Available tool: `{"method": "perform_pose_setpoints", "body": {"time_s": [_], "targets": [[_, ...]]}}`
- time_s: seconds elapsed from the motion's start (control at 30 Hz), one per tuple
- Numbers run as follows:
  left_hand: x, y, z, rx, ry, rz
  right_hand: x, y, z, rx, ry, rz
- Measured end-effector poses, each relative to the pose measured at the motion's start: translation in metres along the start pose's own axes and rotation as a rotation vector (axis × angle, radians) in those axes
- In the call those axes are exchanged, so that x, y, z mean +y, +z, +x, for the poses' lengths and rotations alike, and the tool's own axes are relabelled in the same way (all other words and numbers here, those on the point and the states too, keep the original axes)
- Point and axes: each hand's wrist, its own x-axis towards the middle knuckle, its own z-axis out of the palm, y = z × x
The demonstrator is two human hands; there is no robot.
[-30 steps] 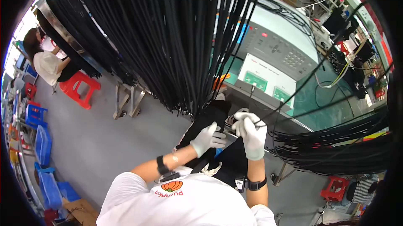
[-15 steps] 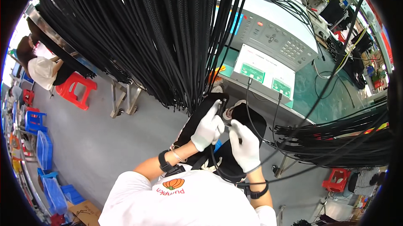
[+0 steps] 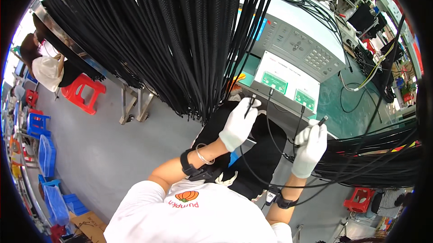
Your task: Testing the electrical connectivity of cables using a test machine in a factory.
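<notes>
White gloves cover both of my hands. My left hand is above my lap, its fingers pinched on a slim black cable plug that points up and away from me. Farther right, my right hand grips another black cable plug, its small metal tip showing past the fingers. Black cable trails below the hands, across my right wrist. Just beyond them is a white test fixture with two green panels; a black lead goes into the left panel and another into the right panel.
A thick bundle of black cables hangs ahead on the left. Behind the fixture stands a grey tester with buttons, on a green-topped bench. More black cables lie at right. A person sits near a red stool.
My hands have moved apart from close together over my lap. The right one went right and forward with its plug; the left one rose slightly to the right.
</notes>
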Motion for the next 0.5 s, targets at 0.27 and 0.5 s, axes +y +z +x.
{"method": "perform_pose_setpoints", "body": {"time_s": [0.27, 0.5], "targets": [[0.009, 0.009, 0.047, -0.125, -0.097, 0.057, 0.029, -0.029, 0.043, 0.095, -0.216, -0.897], [0.022, 0.017, 0.051, -0.122, -0.284, -0.149, 0.033, -0.017, 0.05, -0.032, -0.106, -0.717]]}}
